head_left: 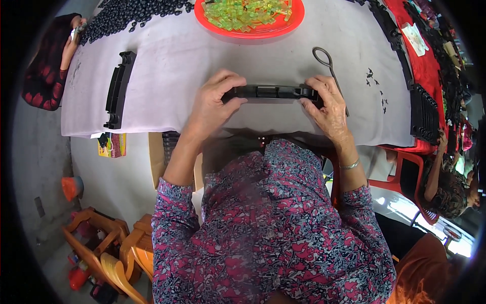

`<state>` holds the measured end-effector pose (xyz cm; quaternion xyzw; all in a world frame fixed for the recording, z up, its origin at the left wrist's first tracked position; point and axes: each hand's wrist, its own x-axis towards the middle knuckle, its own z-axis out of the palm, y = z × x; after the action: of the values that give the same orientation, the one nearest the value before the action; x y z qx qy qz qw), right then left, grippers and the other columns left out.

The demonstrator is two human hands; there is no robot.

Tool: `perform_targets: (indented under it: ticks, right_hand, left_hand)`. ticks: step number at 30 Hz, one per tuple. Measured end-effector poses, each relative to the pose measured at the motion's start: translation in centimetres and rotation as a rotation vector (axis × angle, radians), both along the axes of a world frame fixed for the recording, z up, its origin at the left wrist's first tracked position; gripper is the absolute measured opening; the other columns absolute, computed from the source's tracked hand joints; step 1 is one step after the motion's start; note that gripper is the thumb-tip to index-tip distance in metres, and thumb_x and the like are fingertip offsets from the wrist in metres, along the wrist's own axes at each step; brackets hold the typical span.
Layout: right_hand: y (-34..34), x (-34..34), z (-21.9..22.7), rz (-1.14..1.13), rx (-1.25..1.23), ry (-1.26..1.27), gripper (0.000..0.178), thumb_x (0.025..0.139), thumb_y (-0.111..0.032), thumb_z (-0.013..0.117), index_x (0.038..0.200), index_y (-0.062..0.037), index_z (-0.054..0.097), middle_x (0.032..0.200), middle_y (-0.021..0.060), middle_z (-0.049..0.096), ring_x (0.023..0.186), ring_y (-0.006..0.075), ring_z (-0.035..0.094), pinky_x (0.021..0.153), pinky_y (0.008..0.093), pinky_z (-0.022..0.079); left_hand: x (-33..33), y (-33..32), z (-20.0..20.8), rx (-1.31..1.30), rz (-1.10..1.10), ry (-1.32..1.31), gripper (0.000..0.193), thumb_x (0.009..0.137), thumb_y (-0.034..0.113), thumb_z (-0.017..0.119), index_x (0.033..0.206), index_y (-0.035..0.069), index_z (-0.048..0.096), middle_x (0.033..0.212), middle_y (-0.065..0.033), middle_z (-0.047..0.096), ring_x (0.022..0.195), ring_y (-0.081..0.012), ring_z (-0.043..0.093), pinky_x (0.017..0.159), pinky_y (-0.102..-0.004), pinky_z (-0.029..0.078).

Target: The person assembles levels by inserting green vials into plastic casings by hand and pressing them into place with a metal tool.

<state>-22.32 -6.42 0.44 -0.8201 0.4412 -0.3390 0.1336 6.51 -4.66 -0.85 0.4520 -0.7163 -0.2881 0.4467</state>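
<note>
A long black plastic bar-shaped part point(268, 91) lies level across the front of the cloth-covered table, held at both ends. My left hand point(216, 99) pinches its left end between thumb and fingers. Its right end is gripped by my right hand point(326, 104) in the same way. My fingers hide both tips of the part. Just beyond my right hand lies a dark metal rod with a looped end point(324, 60), its shaft running down beside my fingers. A similar black part point(119, 90) lies by itself to the left.
At the far side stand a red tray point(253, 34) of small yellow-green pieces and a heap of round black pieces point(126, 15). Tiny black bits point(374, 81) are scattered on the right. Stacked black parts point(424, 114) line the right edge. Other people sit at both sides.
</note>
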Motion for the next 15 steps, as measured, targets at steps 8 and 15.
perform_targets:
  ticks: [8, 15]
  right_hand:
    - [-0.06, 0.05, -0.01, 0.028, 0.032, 0.016, 0.036, 0.076, -0.007, 0.077, 0.110, -0.0049, 0.066, 0.104, 0.0105, 0.061, 0.090, 0.0278, 0.063, 0.072, 0.0365, 0.056]
    - [0.11, 0.27, 0.57, 0.002, 0.105, -0.008, 0.036, 0.075, -0.008, 0.078, 0.109, -0.0042, 0.066, 0.101, 0.0096, 0.062, 0.088, 0.0263, 0.064, 0.071, 0.0361, 0.056]
  left_hand:
    - [-0.07, 0.08, 0.09, -0.064, -0.006, -0.022, 0.034, 0.069, -0.005, 0.075, 0.102, 0.000, 0.065, 0.099, -0.0102, 0.062, 0.091, -0.0252, 0.062, 0.081, -0.0323, 0.050]
    - [-0.10, 0.06, -0.09, -0.065, -0.002, -0.016, 0.035, 0.070, -0.005, 0.075, 0.103, 0.000, 0.065, 0.100, -0.0104, 0.062, 0.091, -0.0255, 0.062, 0.082, -0.0323, 0.050]
